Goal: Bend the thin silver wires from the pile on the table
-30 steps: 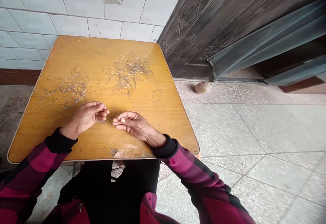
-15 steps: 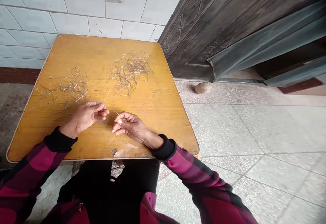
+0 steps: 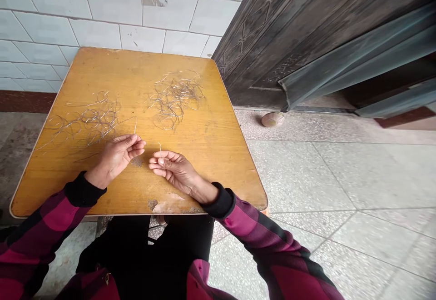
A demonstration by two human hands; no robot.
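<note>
Seated at a yellow wooden bench set against a white tiled wall, a person in plaid sleeves works fine metal wire with bare hands. At the bench's nine o'clock lies a heap of looped wires, most curled into small rings. Just below it, toward seven o'clock, the left hand rests on the wood, thumb and forefinger pinched shut on a thin wire that rises from the fingertips and bends back toward the rings. Near six o'clock the right hand lies palm up, its fingers curled in and gripping a short wire end that stands upright. Whether the two hands share one strand cannot be told.

At one o'clock on the bench a tangle of loose wires lies well apart from both hands, mostly open curves and not closed rings. Judging by the two heaps, which are of similar size, the work looks about halfway along: one heap looped, one not.

On the speckled floor to the right lies a small ball, near the foot of a dark carved door.
</note>
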